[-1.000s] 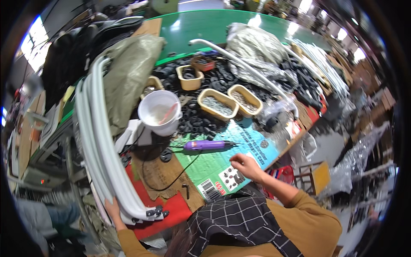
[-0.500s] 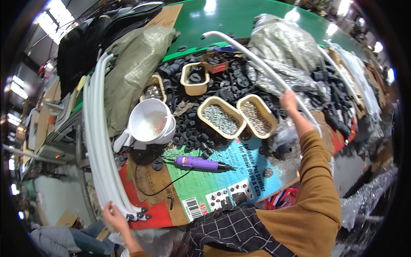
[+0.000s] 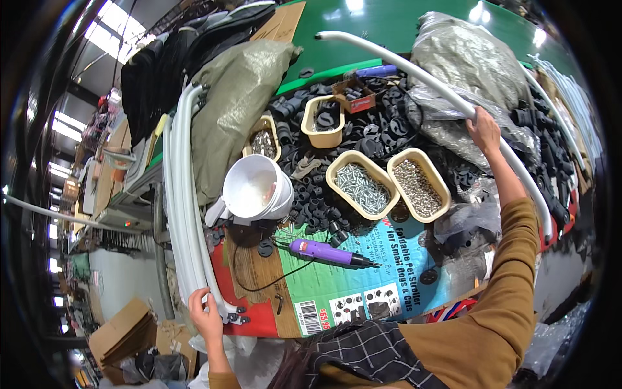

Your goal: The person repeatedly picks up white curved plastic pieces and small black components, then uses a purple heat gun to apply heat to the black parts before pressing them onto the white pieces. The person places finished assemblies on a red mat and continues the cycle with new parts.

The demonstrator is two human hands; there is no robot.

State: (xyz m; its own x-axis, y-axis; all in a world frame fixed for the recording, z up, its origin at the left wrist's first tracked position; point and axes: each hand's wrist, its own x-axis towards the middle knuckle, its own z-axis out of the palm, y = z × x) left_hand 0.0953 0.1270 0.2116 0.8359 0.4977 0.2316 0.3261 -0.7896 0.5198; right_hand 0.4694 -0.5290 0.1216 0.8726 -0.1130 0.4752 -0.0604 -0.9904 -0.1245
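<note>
White bent tube [image 3: 405, 65] slanting across the right side of the worktop [image 3: 372, 19], its near end beside the right edge. The right hand [image 3: 484, 131] grasps it partway along; the left hand [image 3: 207, 316] curls at the stacked tubes [image 3: 188, 201], and whether its grip holds one cannot be told. The tube is probably light, stiff and smooth, best held mid-length; the wrapped bundle [image 3: 468, 52] and cream bins [image 3: 435, 216] favour lifting before swinging.

Printing is showing on a cardboard sheet [image 3: 295, 285].
Large dark lettering [image 3: 403, 272] is running down its blue part; a barcode [image 3: 308, 317] and red figures [image 3: 324, 318] are standing near the lower edge. A red label [image 3: 302, 246] is marking the purple screwdriver [image 3: 330, 253].
</note>
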